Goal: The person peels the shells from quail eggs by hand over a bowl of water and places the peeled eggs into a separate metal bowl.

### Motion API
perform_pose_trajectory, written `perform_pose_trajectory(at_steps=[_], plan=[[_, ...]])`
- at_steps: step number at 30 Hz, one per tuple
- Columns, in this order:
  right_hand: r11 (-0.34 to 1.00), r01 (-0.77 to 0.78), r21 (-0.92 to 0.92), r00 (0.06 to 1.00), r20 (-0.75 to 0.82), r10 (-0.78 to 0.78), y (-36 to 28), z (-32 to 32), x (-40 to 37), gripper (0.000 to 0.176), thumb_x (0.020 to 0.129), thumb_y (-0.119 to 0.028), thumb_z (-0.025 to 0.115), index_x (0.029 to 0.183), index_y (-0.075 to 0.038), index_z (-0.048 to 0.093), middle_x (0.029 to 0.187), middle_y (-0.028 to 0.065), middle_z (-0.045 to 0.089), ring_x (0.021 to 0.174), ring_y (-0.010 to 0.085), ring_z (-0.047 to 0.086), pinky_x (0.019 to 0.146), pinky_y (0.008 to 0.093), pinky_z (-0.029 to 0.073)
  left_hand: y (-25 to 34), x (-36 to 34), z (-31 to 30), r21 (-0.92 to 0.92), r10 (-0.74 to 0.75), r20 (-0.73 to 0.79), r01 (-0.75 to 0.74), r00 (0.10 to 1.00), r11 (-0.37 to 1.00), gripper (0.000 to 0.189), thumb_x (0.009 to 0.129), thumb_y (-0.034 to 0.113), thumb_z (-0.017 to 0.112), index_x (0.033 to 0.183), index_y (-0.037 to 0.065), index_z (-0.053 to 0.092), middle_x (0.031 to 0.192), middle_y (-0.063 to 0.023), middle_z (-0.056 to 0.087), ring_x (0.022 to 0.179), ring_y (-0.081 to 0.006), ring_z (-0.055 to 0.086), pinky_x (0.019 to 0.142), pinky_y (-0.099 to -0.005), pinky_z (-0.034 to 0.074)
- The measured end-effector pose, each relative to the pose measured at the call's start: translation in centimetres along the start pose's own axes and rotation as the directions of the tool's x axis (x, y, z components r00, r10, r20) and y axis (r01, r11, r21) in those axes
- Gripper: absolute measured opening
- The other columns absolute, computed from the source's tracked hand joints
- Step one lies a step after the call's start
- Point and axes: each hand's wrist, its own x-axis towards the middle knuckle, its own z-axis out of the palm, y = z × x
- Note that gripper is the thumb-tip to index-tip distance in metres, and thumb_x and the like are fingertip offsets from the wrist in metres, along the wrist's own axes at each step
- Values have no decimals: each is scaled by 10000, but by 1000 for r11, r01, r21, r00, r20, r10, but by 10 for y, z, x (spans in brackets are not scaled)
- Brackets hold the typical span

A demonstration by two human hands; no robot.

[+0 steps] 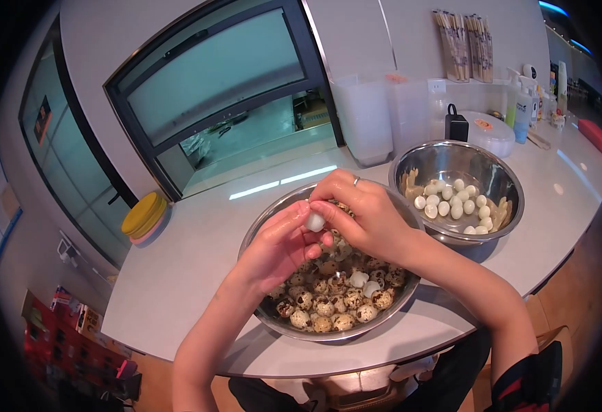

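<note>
A small white egg (315,222) is held between both hands, above a steel bowl (263,317) of speckled quail eggs (323,305). My left hand (282,244) has its fingers curled round the egg. My right hand (358,214), with a ring on one finger, pinches at the egg's upper side; its fingertips touch those of my left hand. Pale shell pieces (371,288) lie among the speckled eggs. In a second steel bowl (512,182), to the right, lie several smooth white eggs (457,211).
Behind the bowls stand clear plastic bins (363,120), a black device (456,128), a round white container (490,137) and bottles (523,113). Yellow round items (143,215) are stacked at the left edge of the white table (177,275). A red case (594,136) lies far right.
</note>
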Motion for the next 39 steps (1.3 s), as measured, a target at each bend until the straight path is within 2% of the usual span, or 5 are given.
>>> perform_pose_trajectory(at_steps=[8,13,20,31,39], plan=[[996,-72,-42,993,-93,68,-2,0,-1,68,813,-51,556,829,11,531,750,134,561,639,281,571,574,342,454,3,-4,7,99,-2,-19,4,1000,995,293,906,268,478,1084,35,466,947,-83,568,828,-132,585,595,-176,433],[997,76,11,997,8,-76,-1,-1,2,73,808,-48,568,869,-8,561,832,100,580,738,222,583,643,296,462,0,-7,-4,-54,9,10,-8,1000,999,357,941,325,376,1097,16,467,983,-102,564,888,-180,595,622,-217,475],[998,33,48,999,34,-35,-1,-1,2,86,797,-56,558,831,17,528,787,126,534,732,283,542,633,346,442,-6,-6,2,-115,0,-33,-4,999,993,414,946,366,347,1108,5,467,993,-111,556,911,-193,593,599,-212,486],[978,-206,27,976,72,204,-9,-2,0,96,872,-71,476,835,17,464,780,134,497,671,283,530,596,368,420,1,-8,-2,204,16,35,-23,999,979,323,850,163,552,1130,15,486,1024,-89,577,853,-130,580,636,-205,463],[955,-294,-40,955,-40,293,11,-5,1,113,851,-96,476,847,16,493,821,148,511,713,282,535,621,355,414,6,-7,-6,210,-40,49,29,998,977,344,794,112,596,1120,31,521,1050,-80,575,898,-129,562,709,-221,457]])
